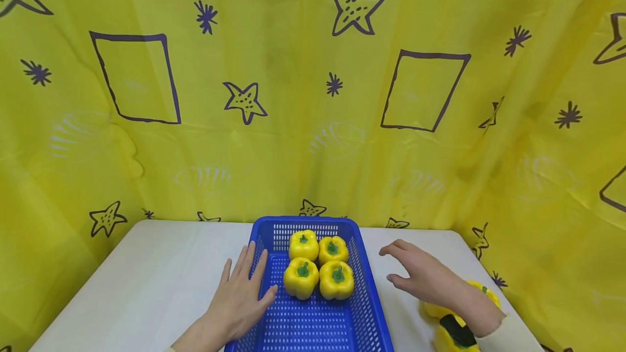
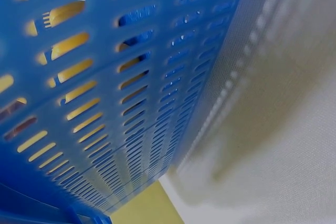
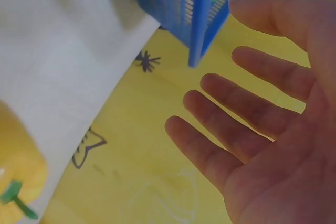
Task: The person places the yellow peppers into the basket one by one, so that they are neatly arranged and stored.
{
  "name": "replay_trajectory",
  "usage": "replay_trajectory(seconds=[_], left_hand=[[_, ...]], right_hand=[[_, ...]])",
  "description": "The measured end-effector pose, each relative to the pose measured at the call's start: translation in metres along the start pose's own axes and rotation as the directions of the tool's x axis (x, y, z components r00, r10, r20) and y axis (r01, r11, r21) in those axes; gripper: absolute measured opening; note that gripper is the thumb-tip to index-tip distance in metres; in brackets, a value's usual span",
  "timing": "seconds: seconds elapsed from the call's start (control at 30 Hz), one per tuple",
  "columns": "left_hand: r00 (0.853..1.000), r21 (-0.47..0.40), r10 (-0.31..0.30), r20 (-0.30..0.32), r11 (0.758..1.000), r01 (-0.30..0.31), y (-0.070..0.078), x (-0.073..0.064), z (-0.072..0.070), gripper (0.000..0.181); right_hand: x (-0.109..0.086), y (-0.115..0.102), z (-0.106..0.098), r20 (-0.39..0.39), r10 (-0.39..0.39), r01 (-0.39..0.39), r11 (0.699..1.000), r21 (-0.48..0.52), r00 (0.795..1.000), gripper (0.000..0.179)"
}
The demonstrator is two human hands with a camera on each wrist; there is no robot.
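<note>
A blue plastic basket [image 1: 313,322] with slotted walls stands on the table, holding several yellow bell peppers [image 1: 337,280] with green stems toward its far right part. My left hand [image 1: 238,297] lies over the basket's left rim, fingers straight and spread. The left wrist view is filled by the basket's outer wall [image 2: 131,77], with yellow showing through the slots. To the right of the basket, my right hand [image 1: 423,276] hovers with nothing in it, fingers loosely bent and apart. More yellow peppers [image 1: 457,335] lie beneath the right forearm, partly hidden by it; one pepper [image 3: 18,166] shows in the right wrist view.
A white table [image 1: 132,287] carries the basket and the peppers. Behind it and along both sides hangs a yellow curtain [image 1: 293,42] printed with stars, fish and squares. The table's far edge runs close to the curtain, just behind the basket.
</note>
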State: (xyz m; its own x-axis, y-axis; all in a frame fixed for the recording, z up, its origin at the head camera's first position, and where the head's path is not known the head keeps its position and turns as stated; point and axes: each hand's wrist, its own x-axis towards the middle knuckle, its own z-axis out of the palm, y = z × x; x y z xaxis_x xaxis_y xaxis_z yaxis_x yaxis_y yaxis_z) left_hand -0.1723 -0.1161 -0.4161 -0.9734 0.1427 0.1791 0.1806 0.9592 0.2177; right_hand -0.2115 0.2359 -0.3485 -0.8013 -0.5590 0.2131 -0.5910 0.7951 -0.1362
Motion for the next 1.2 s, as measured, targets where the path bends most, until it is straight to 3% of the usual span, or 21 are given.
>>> replay_trajectory(seconds=[0.8, 1.2], left_hand=[[1.0, 0.015, 0.007, -0.016, 1.0, -0.007, -0.001, -0.001, -0.001, 0.072], [1.0, 0.01, -0.001, 0.001, 1.0, 0.001, 0.0, 0.0, -0.001, 0.072]], right_hand=[[-0.028, 0.028, 0.006, 0.03, 0.107, -0.107, 0.994, 0.009, 0.994, 0.035], [-0.041, 0.045, 0.008, 0.135, 0.194, -0.201, 0.979, 0.037, 0.972, 0.035]])
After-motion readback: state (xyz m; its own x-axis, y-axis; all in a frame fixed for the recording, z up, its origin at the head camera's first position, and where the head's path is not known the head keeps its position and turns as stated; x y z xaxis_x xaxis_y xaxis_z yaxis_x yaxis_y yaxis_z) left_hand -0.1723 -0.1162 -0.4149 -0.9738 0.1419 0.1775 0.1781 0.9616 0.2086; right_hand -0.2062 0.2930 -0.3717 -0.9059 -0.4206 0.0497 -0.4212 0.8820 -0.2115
